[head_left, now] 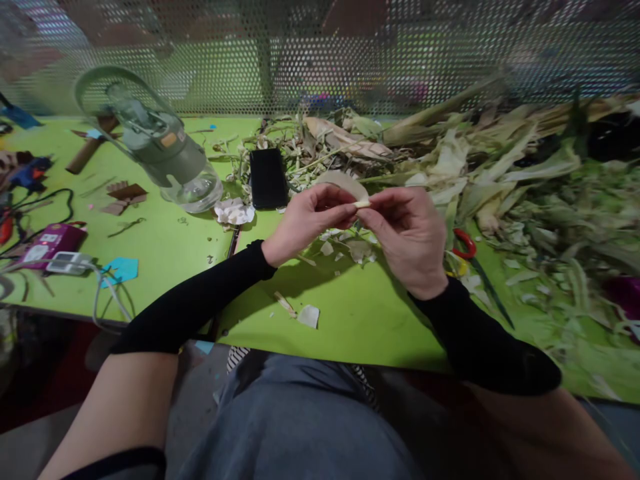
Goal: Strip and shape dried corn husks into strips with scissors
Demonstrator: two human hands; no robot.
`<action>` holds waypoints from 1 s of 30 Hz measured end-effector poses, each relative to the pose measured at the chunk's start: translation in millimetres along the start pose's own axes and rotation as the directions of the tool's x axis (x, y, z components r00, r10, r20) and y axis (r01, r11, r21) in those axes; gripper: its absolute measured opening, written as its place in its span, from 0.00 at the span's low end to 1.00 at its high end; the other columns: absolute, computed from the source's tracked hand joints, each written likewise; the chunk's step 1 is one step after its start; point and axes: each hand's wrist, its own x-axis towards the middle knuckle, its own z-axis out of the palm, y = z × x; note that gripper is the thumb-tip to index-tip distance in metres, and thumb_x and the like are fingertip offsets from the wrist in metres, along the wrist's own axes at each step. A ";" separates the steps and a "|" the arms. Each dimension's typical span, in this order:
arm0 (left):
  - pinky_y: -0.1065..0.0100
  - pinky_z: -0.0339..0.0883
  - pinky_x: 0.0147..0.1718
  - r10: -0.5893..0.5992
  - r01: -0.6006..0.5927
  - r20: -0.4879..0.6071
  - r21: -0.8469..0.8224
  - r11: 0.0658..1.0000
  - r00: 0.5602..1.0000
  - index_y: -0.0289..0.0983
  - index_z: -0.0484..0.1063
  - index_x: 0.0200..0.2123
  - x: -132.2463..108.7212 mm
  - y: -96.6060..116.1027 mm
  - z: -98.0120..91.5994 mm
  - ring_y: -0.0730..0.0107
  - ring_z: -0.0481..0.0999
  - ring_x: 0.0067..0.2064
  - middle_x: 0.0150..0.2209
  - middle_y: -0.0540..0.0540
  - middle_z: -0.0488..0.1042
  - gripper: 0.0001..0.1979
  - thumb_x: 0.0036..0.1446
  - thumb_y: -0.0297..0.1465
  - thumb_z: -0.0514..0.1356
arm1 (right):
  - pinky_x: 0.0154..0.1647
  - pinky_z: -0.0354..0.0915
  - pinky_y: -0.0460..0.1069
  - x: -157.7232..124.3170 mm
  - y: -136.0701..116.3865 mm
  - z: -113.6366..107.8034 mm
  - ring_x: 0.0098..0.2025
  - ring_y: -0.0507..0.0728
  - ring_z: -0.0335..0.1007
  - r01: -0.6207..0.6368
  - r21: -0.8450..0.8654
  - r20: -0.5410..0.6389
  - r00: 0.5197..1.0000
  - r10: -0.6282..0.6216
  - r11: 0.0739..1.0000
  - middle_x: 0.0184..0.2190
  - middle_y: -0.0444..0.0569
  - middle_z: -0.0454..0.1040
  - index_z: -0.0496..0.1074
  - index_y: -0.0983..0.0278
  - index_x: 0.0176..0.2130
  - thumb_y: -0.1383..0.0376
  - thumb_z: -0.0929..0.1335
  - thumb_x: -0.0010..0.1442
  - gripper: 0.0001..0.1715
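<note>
My left hand [315, 212] and my right hand [407, 233] meet above the green table, fingertips close together. Between them is a pale piece of corn husk [345, 183], its lower edge rolled or folded into a narrow strip. Thumb and fingers of each hand pinch this strip, the left at one end and the right at the other. The husk's rounded free part stands up behind my left fingers. Below my hands, small husk scraps [359, 251] lie on the table, with a larger pale scrap [309, 316] nearer the front edge.
A big heap of corn husks [450, 160] covers the right and back. Red-handled scissors [465, 244] lie by my right wrist. A black phone [269, 178], crumpled tissue [235, 211] and water bottle [165, 147] stand left of centre. Cables and a purple box [55, 244] lie far left. A perforated metal screen [240, 60] closes the back.
</note>
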 end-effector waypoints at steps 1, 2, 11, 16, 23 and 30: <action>0.68 0.79 0.42 -0.013 0.013 0.006 -0.002 1.000 1.000 0.34 0.75 0.39 -0.1 1.3 -0.3 0.75 0.81 0.36 0.36 0.48 0.81 0.09 0.60 0.30 0.71 | 0.41 0.78 0.53 -0.4 0.3 -1.1 0.36 0.55 0.79 0.029 -0.033 0.017 0.999 -0.028 0.999 0.38 0.44 0.82 0.78 0.56 0.40 0.60 0.77 0.63 0.07; 0.68 0.79 0.42 -0.019 0.019 0.011 -0.002 1.000 1.000 0.33 0.75 0.39 -0.4 2.7 -0.5 0.75 0.81 0.35 0.36 0.48 0.81 0.08 0.61 0.30 0.70 | 0.42 0.78 0.53 -0.5 1.0 -2.2 0.37 0.55 0.79 0.047 -0.063 0.035 0.998 -0.045 0.997 0.38 0.44 0.82 0.78 0.57 0.41 0.61 0.76 0.64 0.05; 0.69 0.78 0.42 0.047 -0.057 0.085 0.112 0.992 0.995 0.33 0.75 0.41 1.1 1.7 -5.6 0.76 0.80 0.36 0.37 0.48 0.80 0.08 0.63 0.31 0.68 | 0.41 0.76 0.58 2.9 3.0 -8.7 0.37 0.60 0.79 0.060 -0.215 0.098 0.994 -0.040 0.975 0.37 0.48 0.83 0.79 0.57 0.40 0.59 0.74 0.67 0.05; 0.70 0.73 0.39 0.195 -0.223 0.116 0.330 0.918 0.974 0.34 0.74 0.42 2.0 -4.8 -8.5 0.77 0.77 0.35 0.37 0.47 0.80 0.09 0.64 0.34 0.66 | 0.41 0.76 0.61 3.5 -1.7 -11.5 0.38 0.62 0.79 0.060 -0.268 0.140 0.990 -0.023 0.962 0.37 0.50 0.83 0.78 0.55 0.38 0.59 0.74 0.67 0.04; 0.72 0.67 0.35 0.301 -0.322 0.146 0.641 0.697 0.942 0.35 0.74 0.40 -3.0 -0.7 -8.6 0.77 0.73 0.32 0.34 0.49 0.80 0.04 0.66 0.30 0.63 | 0.40 0.73 0.57 5.3 -7.3 -10.6 0.36 0.61 0.78 0.046 -0.339 0.181 0.983 0.017 0.940 0.35 0.50 0.82 0.77 0.58 0.37 0.59 0.73 0.67 0.07; 0.70 0.69 0.37 0.071 -0.270 0.283 0.768 0.580 0.957 0.34 0.76 0.40 -34.6 -22.0 -8.3 0.72 0.78 0.36 0.37 0.46 0.82 0.03 0.66 0.27 0.62 | 0.37 0.70 0.55 -37.2 -1.2 -17.2 0.34 0.60 0.75 0.017 -0.450 0.385 0.906 0.177 0.893 0.34 0.50 0.82 0.76 0.58 0.39 0.59 0.69 0.70 0.08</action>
